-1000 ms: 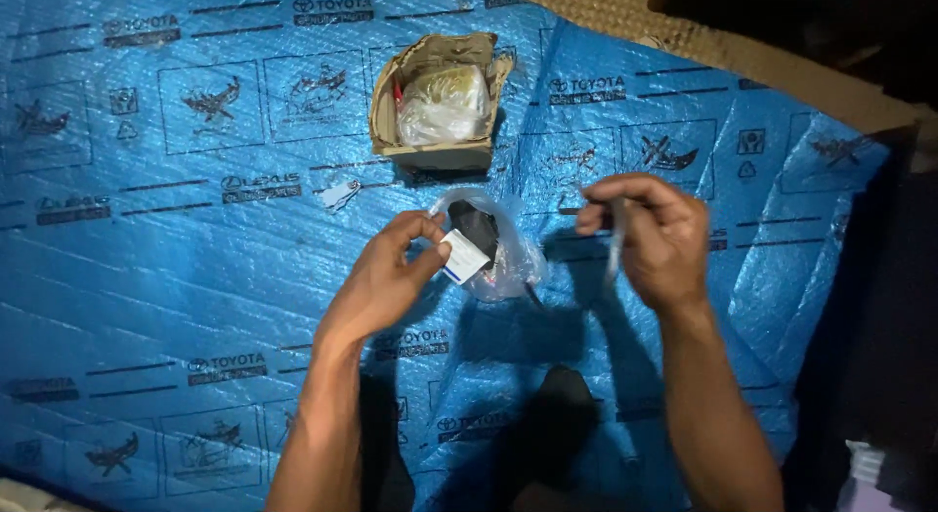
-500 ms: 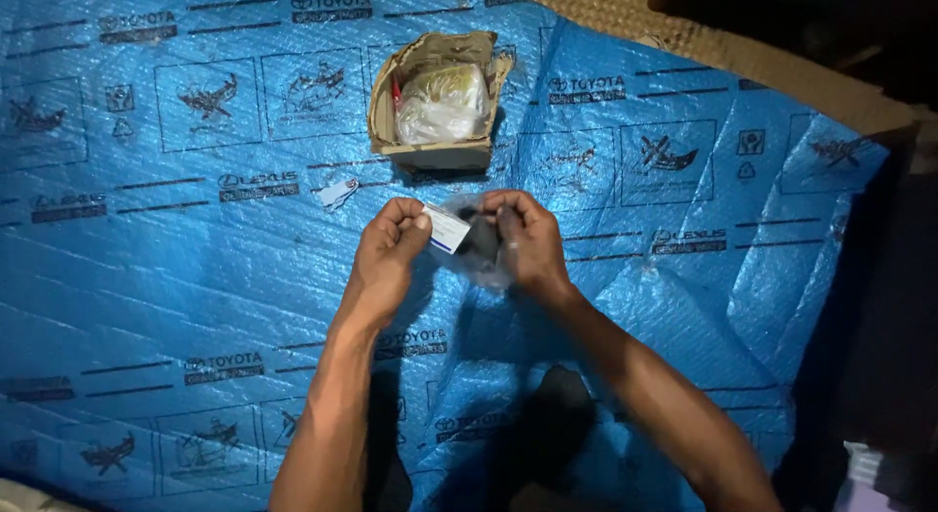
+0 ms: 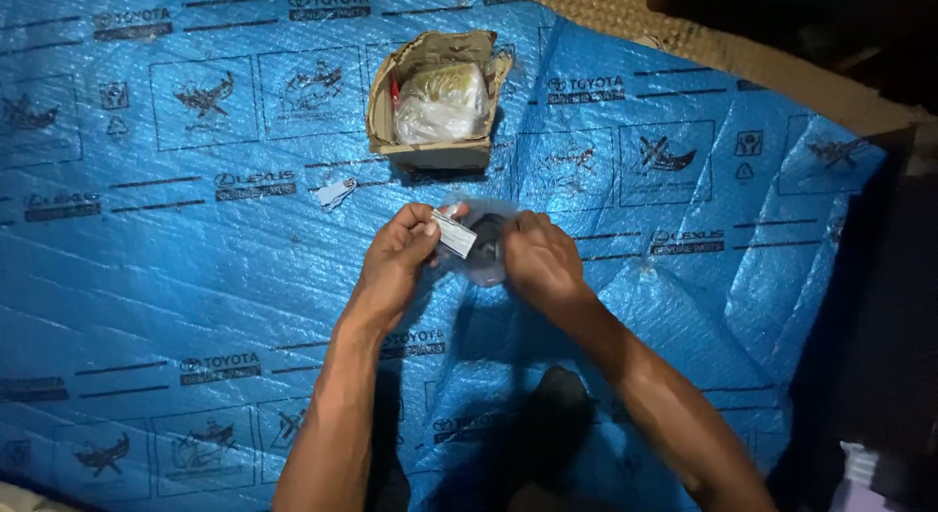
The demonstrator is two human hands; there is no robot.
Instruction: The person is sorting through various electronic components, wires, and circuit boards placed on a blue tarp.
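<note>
Change: since a second ago my right hand has come in from the right of centre and now meets my left hand at the middle of the frame.
Left hand: pinches a small white tag between thumb and fingertips, at the left edge of the clear plastic bag.
Right hand: closed over the right side of the bag, fingers curled on it.
Bag: held just above the blue sheet, centre frame; a dark round part shows through it, its detail blurred.
Cardboard box: upper centre, open and torn, holding a crumpled clear wrapper.
Loose scrap: small pale piece on the sheet, left of the box's lower edge.
</note>
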